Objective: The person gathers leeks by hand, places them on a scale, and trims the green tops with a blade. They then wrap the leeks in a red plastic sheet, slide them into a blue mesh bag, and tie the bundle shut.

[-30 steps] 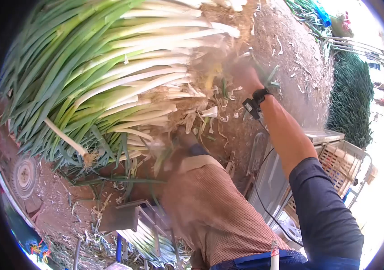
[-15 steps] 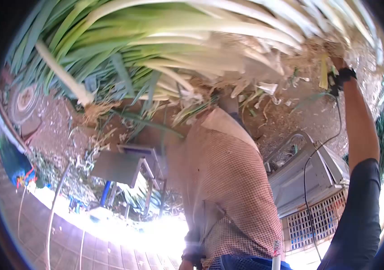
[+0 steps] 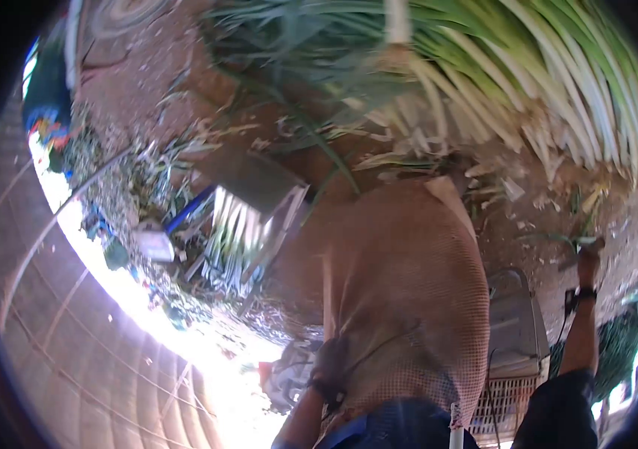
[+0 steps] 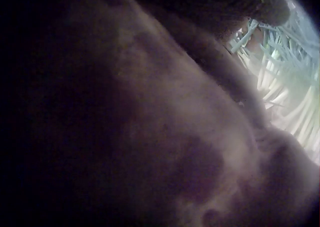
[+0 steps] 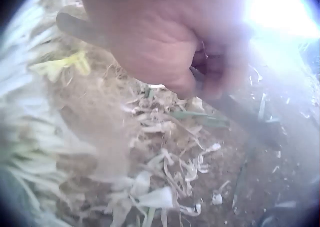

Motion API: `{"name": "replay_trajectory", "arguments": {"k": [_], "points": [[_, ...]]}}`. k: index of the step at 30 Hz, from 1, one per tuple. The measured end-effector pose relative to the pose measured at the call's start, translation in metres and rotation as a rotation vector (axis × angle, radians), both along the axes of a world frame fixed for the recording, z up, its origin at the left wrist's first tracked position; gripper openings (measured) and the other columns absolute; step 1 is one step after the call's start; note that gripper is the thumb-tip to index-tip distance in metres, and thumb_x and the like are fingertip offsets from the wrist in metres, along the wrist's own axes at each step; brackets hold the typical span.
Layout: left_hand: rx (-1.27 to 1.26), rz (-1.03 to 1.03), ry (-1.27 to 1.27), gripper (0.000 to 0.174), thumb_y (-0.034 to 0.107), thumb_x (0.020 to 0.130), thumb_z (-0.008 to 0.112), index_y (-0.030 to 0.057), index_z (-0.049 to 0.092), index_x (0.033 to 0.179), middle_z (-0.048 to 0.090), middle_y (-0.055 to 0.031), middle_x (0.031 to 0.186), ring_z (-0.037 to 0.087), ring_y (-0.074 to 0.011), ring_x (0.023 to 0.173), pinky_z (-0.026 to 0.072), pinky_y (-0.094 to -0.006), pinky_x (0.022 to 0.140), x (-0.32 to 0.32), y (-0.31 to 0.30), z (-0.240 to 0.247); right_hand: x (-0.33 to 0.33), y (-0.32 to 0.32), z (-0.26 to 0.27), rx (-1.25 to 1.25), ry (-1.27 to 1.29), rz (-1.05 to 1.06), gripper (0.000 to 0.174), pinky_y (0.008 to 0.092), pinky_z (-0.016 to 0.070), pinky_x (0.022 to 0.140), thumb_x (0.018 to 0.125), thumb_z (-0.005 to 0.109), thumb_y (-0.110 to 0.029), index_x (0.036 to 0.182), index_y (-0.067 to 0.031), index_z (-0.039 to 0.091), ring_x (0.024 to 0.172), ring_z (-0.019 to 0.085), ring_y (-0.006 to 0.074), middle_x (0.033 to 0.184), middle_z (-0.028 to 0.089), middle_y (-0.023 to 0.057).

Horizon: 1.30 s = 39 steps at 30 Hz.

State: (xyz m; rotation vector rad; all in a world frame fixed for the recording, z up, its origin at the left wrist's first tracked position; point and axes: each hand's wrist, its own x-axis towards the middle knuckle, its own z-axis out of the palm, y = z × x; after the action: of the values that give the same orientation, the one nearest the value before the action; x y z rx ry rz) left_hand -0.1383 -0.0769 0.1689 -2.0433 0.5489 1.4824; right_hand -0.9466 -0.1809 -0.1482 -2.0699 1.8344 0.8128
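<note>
At the right of the head view my right hand point(image 3: 590, 258) is low over the soil, close to the root ends of a big heap of leeks point(image 3: 528, 60). In the right wrist view its fingers curl round a long dark knife-like tool point(image 5: 82, 29), which sticks out on both sides of the fist and blurs at lower right. Dark and blurred, my left hand point(image 3: 330, 359) is beside the brown mesh apron point(image 3: 401, 299) over my lap. Its skin fills most of the left wrist view in deep shadow, with leeks point(image 4: 285, 87) beyond; I cannot tell whether it holds anything.
Dry peelings point(image 5: 155, 197) litter the soil below the right hand. A small grey stool point(image 3: 248, 179) stands left of my knees, with more leeks point(image 3: 236, 239) beside it. Near my right side are a grey seat point(image 3: 513, 322) and a slotted plastic crate point(image 3: 502, 408).
The head view has swung leftward, so the heap has shifted to the upper right. My left hand has come into fuller view beside the apron. My right hand appears farther right and lower.
</note>
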Motion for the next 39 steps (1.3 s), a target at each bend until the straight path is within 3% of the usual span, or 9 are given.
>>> {"name": "replay_trajectory", "arguments": {"k": [1,2,3,4,8,22,28,30,39], "points": [[-0.08,-0.037,-0.027,0.042,0.031,0.093,0.061,0.0038,0.065,0.124,0.068,-0.0265,0.113,0.067,-0.0382,0.107,0.0533,-0.0442,0.091,-0.002,0.007,0.004,0.009,0.023,-0.002,0.094,-0.012,0.015,0.019,0.0429,0.0552,0.066,0.096,0.058,-0.017,0.093,-0.0072,0.074,0.074,0.071,0.0308,0.084,0.073,0.0165],[-0.158,-0.077,-0.055,0.039,0.032,0.092,0.061,0.0043,0.069,0.118,0.07,-0.0269,0.108,0.069,-0.0399,0.104,0.0542,-0.0454,0.088,-0.004,0.014,0.008,0.046,0.021,0.015,-0.07,-0.378,-0.572,0.019,0.0392,0.0553,0.084,0.093,0.062,-0.013,0.106,-0.0035,0.073,0.094,0.072,0.0291,0.101,0.074,0.0177],[-0.096,0.067,-0.107,0.044,0.039,0.094,0.058,0.0029,0.07,0.117,0.07,-0.0273,0.111,0.069,-0.0397,0.106,0.0531,-0.0454,0.09,-0.005,0.003,0.005,0.114,-0.003,0.059,-0.109,-0.694,-0.787,0.017,0.0325,0.0506,0.084,0.092,0.068,-0.011,0.105,-0.0004,0.069,0.096,0.062,0.0176,0.101,0.07,0.0123],[-0.037,0.214,-0.16,0.051,0.045,0.096,0.054,0.0015,0.071,0.116,0.07,-0.0278,0.113,0.068,-0.0395,0.108,0.0519,-0.0453,0.092,-0.001,-0.004,0.003,0.153,-0.015,0.081,0.016,-0.717,-0.872,0.02,0.0343,0.0485,0.095,0.093,0.067,-0.011,0.111,-0.0014,0.068,0.105,0.061,0.0215,0.109,0.068,0.0135],[-0.038,0.013,-0.035,0.044,0.043,0.095,0.056,0.0032,0.072,0.106,0.072,-0.0233,0.109,0.068,-0.0387,0.107,0.0517,-0.0469,0.089,0.041,0.007,-0.004,0.242,-0.036,0.128,-0.106,-0.794,-0.058,0.024,0.0399,0.0518,0.094,0.088,0.068,-0.005,0.112,-0.005,0.071,0.104,0.065,0.028,0.108,0.069,0.0131],[-1.165,0.234,0.372,0.027,0.026,0.094,0.059,0.004,0.069,0.106,0.069,-0.013,0.094,0.065,-0.0269,0.081,0.0519,-0.0404,0.07,0.119,0.0,0.054,0.721,-0.096,0.442,0.062,-1.019,0.274,0.017,0.0408,0.0503,0.084,0.087,0.065,-0.014,0.099,-0.0049,0.07,0.097,0.064,0.0307,0.103,0.066,0.0129],[-1.52,0.273,0.596,0.023,0.02,0.092,0.061,0.0037,0.068,0.107,0.067,-0.0089,0.088,0.064,-0.0219,0.07,0.0517,-0.0372,0.063,0.118,-0.01,0.124,0.767,-0.074,0.428,0.137,-0.904,0.578,0.022,0.0409,0.05,0.088,0.09,0.061,-0.021,0.103,-0.0057,0.07,0.104,0.064,0.0324,0.108,0.065,0.0131],[-1.486,0.402,0.677,0.022,0.018,0.092,0.062,0.0036,0.068,0.107,0.067,-0.0075,0.086,0.063,-0.0202,0.067,0.0517,-0.0362,0.06,0.125,-0.011,0.144,0.797,-0.063,0.438,0.232,-0.897,0.379,0.02,0.0412,0.0502,0.089,0.088,0.063,-0.015,0.104,-0.0052,0.07,0.107,0.063,0.0336,0.111,0.064,0.0148],[-0.778,1.26,0.93,0.028,0.026,0.099,0.066,-0.0004,0.071,0.107,0.063,-0.0007,0.079,0.056,-0.0087,0.062,0.0429,-0.0256,0.052,0.151,0.022,0.182,0.854,-0.036,0.498,0.047,-1.044,0.587,0.033,0.0423,0.0518,0.09,0.087,0.06,-0.001,0.12,-0.0028,0.065,0.106,0.064,0.0362,0.116,0.063,0.0175]]}}
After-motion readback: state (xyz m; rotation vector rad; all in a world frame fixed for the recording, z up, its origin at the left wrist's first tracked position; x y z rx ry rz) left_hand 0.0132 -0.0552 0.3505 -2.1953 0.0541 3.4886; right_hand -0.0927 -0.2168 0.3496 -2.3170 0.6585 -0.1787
